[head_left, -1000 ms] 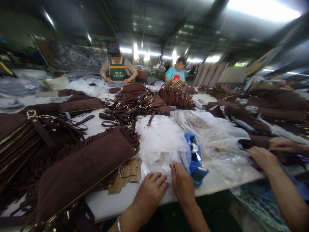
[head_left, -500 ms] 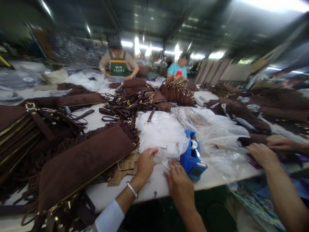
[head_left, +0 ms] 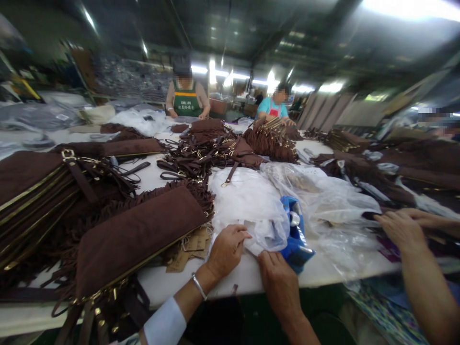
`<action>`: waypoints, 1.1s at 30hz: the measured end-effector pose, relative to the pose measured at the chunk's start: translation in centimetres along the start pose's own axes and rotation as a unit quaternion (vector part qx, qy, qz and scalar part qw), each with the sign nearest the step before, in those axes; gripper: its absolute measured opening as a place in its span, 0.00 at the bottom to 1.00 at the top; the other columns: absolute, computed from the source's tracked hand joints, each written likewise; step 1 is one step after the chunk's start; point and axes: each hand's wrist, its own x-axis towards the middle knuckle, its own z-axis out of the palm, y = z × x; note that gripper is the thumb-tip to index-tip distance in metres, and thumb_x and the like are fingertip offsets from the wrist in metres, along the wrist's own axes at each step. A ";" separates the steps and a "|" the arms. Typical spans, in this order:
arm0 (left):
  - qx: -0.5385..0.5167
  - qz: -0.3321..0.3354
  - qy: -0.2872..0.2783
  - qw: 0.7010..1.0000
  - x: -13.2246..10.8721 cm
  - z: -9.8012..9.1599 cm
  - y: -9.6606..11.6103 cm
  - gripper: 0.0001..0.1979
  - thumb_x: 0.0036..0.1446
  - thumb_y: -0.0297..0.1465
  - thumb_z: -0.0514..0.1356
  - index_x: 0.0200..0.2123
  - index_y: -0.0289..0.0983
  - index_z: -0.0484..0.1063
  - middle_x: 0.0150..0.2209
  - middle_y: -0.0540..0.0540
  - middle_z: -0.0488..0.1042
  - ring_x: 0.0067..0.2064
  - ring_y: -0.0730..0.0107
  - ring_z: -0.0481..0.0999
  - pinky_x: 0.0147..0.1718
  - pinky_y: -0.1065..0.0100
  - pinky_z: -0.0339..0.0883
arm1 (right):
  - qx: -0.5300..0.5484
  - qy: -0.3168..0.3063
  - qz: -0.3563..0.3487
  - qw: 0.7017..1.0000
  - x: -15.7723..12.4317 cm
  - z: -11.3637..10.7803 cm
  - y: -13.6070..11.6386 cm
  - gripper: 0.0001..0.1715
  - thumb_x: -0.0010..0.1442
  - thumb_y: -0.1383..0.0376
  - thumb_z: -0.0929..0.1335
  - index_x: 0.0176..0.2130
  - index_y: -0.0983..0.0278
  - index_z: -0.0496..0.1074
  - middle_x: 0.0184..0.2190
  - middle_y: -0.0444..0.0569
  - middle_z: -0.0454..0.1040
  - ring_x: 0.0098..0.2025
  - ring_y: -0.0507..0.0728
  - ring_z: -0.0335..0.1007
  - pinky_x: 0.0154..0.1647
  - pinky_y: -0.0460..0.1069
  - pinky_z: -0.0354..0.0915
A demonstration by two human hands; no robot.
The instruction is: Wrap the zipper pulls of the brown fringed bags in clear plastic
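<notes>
A stack of thin white plastic bags (head_left: 247, 196) lies in front of me on the table. My left hand (head_left: 227, 249), with a bracelet on the wrist, is closed at the near edge of this stack; its fingertips hide what is between them. A small white slip (head_left: 254, 247) sticks out between my two hands. Its lower end is in the fingers of my right hand (head_left: 279, 278), which are curled shut. Just beyond that hand stands a blue tape dispenser (head_left: 297, 239). To the left lies a brown fringed clutch bag (head_left: 140, 235) with a gold zip.
Brown tags (head_left: 190, 247) lie beside the clutch. More brown bags (head_left: 32, 201) are piled at far left, and dark wrist straps (head_left: 194, 160) in the middle. A co-worker's hands (head_left: 402, 230) work close by on the right. Two people (head_left: 189, 98) stand across the table.
My left hand has moved slightly right and closer to my right hand. The plastic's near edge is lifted, and more white slip shows. The view has shifted a little.
</notes>
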 end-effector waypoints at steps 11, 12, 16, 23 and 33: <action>0.066 -0.015 -0.059 0.996 0.1 0.4 -0.7 0.14 0.60 0.27 0.57 0.49 0.39 0.71 0.49 0.44 0.75 0.52 0.59 0.71 0.55 0.58 0.62 | -0.005 0.021 -0.031 0.999 0.1 0.9 0.0 0.18 0.63 0.74 0.63 0.53 0.66 0.67 0.51 0.57 0.73 0.49 0.65 0.69 0.44 0.55 0.66; 0.069 -0.015 -0.060 0.996 0.1 0.4 -0.7 0.13 0.60 0.28 0.57 0.49 0.39 0.71 0.49 0.45 0.75 0.52 0.60 0.71 0.55 0.59 0.62 | -0.003 0.017 -0.034 0.999 0.1 0.8 0.0 0.18 0.62 0.77 0.63 0.49 0.65 0.69 0.49 0.56 0.75 0.48 0.65 0.69 0.43 0.55 0.66; 0.078 -0.007 -0.067 0.995 0.1 0.2 -0.6 0.13 0.62 0.27 0.56 0.50 0.40 0.70 0.50 0.46 0.75 0.53 0.64 0.71 0.55 0.63 0.61 | 0.023 0.035 -0.012 0.999 -0.1 0.4 0.4 0.10 0.64 0.74 0.63 0.42 0.64 0.70 0.36 0.51 0.76 0.40 0.61 0.71 0.38 0.52 0.66; 0.111 0.028 -0.119 0.986 0.1 -0.1 0.3 0.13 0.60 0.32 0.61 0.49 0.44 0.71 0.53 0.48 0.73 0.54 0.59 0.68 0.54 0.57 0.59 | 0.052 0.023 0.000 0.998 -0.6 0.1 0.3 0.08 0.65 0.71 0.63 0.37 0.61 0.71 0.34 0.49 0.76 0.38 0.60 0.71 0.36 0.51 0.65; 0.153 0.035 -0.148 0.976 0.1 0.1 0.6 0.14 0.57 0.25 0.61 0.47 0.42 0.71 0.53 0.47 0.71 0.54 0.57 0.66 0.53 0.56 0.58 | 0.132 0.015 -0.001 0.991 -1.0 -0.5 1.6 0.11 0.67 0.69 0.60 0.41 0.62 0.71 0.39 0.49 0.78 0.42 0.56 0.75 0.42 0.49 0.67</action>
